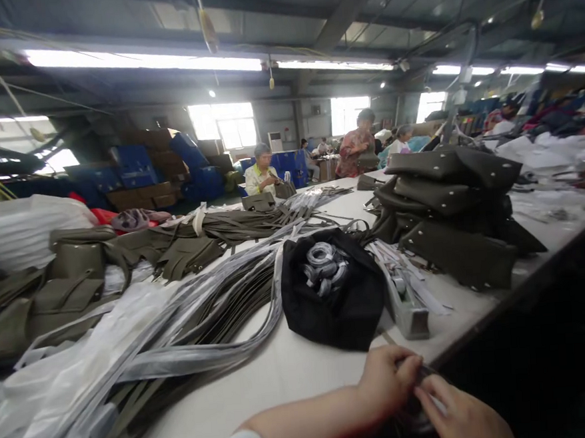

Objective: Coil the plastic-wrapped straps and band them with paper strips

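My left hand (387, 376) and my right hand (461, 415) meet at the near edge of the white table (283, 373). Both pinch a small dark piece with a grey strip (421, 397) between the fingertips; most of it is hidden by the fingers. Just beyond my hands sits an open black bag (334, 296) holding rolls of grey tape (325, 269). A grey tape dispenser (409, 304) lies beside the bag on the right.
Long olive straps in clear wrap (189, 319) spread across the left. Olive bag parts pile at far left (51, 289) and stack at right (452, 214). Several people work at the table's far end (264, 171). A dark table edge (529, 309) runs diagonally right.
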`<act>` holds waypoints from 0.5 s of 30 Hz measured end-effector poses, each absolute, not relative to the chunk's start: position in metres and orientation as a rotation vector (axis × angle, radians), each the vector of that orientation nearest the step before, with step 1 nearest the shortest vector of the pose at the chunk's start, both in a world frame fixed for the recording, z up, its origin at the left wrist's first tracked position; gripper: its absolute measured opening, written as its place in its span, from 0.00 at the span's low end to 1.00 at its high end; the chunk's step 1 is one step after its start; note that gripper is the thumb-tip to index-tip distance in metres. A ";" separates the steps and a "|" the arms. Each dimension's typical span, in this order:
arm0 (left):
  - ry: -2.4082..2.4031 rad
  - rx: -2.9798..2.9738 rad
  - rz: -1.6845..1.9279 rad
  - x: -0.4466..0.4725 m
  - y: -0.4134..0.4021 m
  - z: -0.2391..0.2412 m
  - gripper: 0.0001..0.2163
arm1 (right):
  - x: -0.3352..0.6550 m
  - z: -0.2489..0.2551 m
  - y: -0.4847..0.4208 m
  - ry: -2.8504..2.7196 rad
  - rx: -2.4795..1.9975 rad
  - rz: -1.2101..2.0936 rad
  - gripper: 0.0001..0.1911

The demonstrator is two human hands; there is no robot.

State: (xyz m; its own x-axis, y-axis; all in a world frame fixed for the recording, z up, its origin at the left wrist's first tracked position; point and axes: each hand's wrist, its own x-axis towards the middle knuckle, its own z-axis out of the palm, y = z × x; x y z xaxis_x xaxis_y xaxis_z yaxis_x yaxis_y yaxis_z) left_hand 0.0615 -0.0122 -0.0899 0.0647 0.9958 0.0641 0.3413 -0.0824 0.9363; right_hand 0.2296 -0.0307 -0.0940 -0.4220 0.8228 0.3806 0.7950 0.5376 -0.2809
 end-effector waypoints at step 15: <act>0.964 2.026 0.877 0.091 -0.033 -0.059 0.20 | 0.289 -0.069 -0.039 -1.477 -1.358 1.192 0.23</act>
